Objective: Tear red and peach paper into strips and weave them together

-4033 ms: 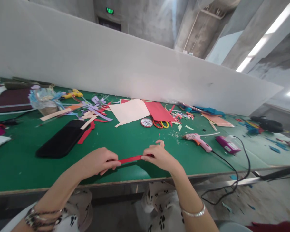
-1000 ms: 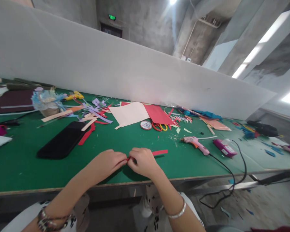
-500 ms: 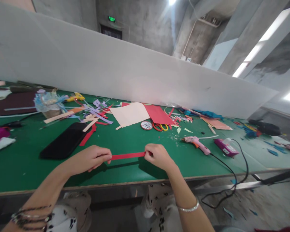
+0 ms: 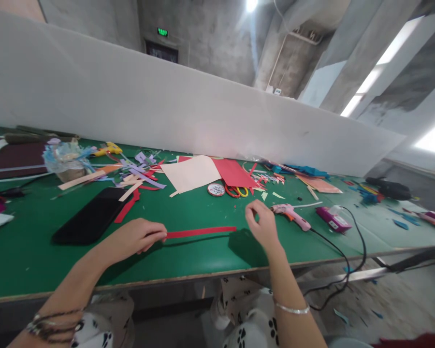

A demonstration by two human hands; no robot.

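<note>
My left hand (image 4: 137, 237) pinches the left end of a long red paper strip (image 4: 201, 232), which stretches out to the right just above the green table (image 4: 203, 256). My right hand (image 4: 263, 223) has come off the strip and hovers beyond its free right end, fingers loosely curled with nothing in them. A pink glue gun (image 4: 290, 214) lies just right of that hand, its black cord (image 4: 342, 251) trailing over the table's edge.
A black phone (image 4: 90, 215) lies left of my hands. Behind are paper scraps (image 4: 137, 174), cream (image 4: 192, 173) and red sheets (image 4: 234, 171), scissors (image 4: 235, 191), a small round tin (image 4: 216, 189), a purple box (image 4: 331, 218). A white board (image 4: 166, 111) walls the far side.
My right hand has let go of the strip's right end and moved right towards the glue gun. My left hand still holds the left end.
</note>
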